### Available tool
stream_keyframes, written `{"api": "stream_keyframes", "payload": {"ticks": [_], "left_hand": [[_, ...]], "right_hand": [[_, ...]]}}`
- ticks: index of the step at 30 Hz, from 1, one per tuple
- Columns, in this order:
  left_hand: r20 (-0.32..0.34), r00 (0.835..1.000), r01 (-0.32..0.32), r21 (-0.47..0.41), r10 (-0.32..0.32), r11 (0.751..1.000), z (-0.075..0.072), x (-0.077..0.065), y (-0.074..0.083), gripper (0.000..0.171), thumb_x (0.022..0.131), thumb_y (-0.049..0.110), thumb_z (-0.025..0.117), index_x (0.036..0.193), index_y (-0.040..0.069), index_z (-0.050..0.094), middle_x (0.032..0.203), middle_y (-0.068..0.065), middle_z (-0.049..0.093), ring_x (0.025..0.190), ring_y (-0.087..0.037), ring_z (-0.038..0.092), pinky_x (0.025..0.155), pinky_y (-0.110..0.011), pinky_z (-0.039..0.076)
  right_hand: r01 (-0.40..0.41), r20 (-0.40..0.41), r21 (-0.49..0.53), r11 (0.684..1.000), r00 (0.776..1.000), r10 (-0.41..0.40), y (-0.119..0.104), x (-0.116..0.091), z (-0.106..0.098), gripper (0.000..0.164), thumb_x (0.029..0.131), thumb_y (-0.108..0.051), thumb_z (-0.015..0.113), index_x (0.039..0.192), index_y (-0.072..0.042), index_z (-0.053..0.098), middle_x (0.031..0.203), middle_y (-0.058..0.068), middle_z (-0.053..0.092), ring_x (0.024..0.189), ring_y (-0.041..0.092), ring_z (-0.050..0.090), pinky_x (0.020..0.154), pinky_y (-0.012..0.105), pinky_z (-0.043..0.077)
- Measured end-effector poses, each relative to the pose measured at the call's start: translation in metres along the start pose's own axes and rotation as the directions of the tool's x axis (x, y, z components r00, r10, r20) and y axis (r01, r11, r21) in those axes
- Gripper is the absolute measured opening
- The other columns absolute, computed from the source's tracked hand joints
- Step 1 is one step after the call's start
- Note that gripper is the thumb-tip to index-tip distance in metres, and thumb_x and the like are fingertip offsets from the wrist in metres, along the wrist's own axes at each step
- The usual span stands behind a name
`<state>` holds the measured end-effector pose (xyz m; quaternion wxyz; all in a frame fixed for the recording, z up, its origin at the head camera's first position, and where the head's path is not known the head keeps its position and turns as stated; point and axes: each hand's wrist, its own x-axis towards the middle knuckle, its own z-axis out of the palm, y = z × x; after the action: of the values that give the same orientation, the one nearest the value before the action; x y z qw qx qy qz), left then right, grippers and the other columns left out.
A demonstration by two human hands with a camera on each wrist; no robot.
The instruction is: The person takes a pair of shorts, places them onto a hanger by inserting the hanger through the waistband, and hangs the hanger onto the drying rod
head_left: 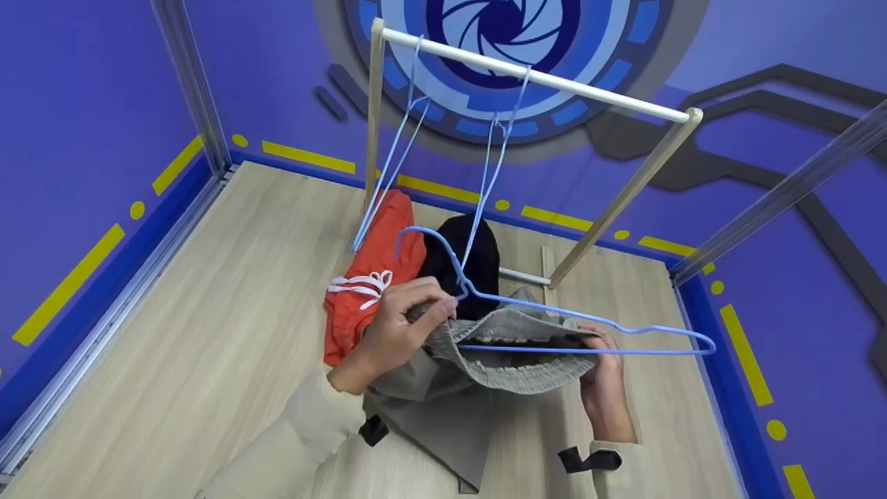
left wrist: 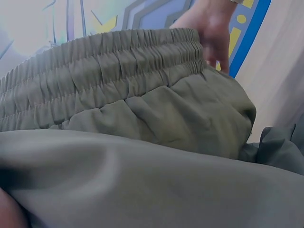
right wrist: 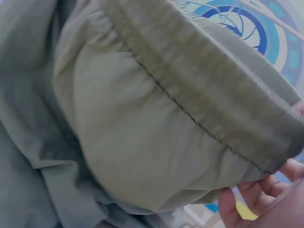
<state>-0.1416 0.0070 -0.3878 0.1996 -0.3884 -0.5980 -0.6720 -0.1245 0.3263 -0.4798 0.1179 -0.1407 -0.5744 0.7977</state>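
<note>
Grey-green shorts point(head_left: 450, 423) with a gathered elastic waistband point(left wrist: 104, 71) hang between the two hands, the waist opening facing up. My left hand point(head_left: 398, 322) pinches the left end of the waistband, thumb right beside the neck of a light-blue hanger point(head_left: 540, 305). At the other end of the waistband, my right hand point(head_left: 606, 381) grips the fabric, its fingers partly behind it. The hanger's lower bar runs through the waist opening on the left, while its right shoulder sticks out past the right hand. Its hook points up and left.
Behind the hands stands a rack with a white top rail point(head_left: 540, 73); two blue hangers point(head_left: 391, 173) hang on it. Red shorts point(head_left: 378, 270) with white drawstring and a black garment point(head_left: 461, 242) are below them. Patterned blue walls point(head_left: 83, 104) enclose the wooden tabletop point(head_left: 194, 333).
</note>
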Motion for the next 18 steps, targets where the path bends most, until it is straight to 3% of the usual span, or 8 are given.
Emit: {"api": "stream_keyframes", "payload": {"ticks": [6,16,18], "left_hand": [[-0.024,1.0,-0.003,0.019,0.003,1.0,-0.003,0.0,-0.002,0.013,0.081,-0.009,0.054,0.072,-0.001,0.061,0.066,-0.01,0.056,0.064,-0.011,0.053,0.059,-0.025,0.044],[-0.045,0.999,0.007,0.125,-0.001,0.992,-0.006,-0.005,-0.008,0.012,0.078,-0.009,0.058,0.074,0.0,0.064,0.066,-0.006,0.056,0.063,-0.01,0.052,0.059,-0.023,0.042],[-0.042,0.999,0.0,0.141,0.006,0.99,-0.007,-0.007,-0.016,0.012,0.079,-0.007,0.059,0.075,0.003,0.065,0.065,-0.004,0.055,0.062,-0.009,0.05,0.058,-0.023,0.041]], "right_hand": [[-0.021,0.111,-0.048,0.999,0.993,0.026,-0.013,-0.005,-0.007,0.021,0.095,-0.01,0.04,0.092,-0.017,0.06,0.089,-0.006,0.061,0.083,0.009,0.057,0.077,0.026,0.045],[-0.051,0.144,-0.012,0.999,0.988,0.052,-0.031,-0.014,-0.004,0.024,0.096,-0.011,0.041,0.088,-0.015,0.063,0.083,-0.005,0.065,0.077,0.007,0.062,0.073,0.024,0.049],[-0.067,0.139,-0.01,0.998,0.988,0.068,-0.034,-0.014,-0.004,0.023,0.096,-0.013,0.041,0.088,-0.015,0.063,0.082,-0.005,0.066,0.077,0.006,0.062,0.073,0.024,0.048]]}}
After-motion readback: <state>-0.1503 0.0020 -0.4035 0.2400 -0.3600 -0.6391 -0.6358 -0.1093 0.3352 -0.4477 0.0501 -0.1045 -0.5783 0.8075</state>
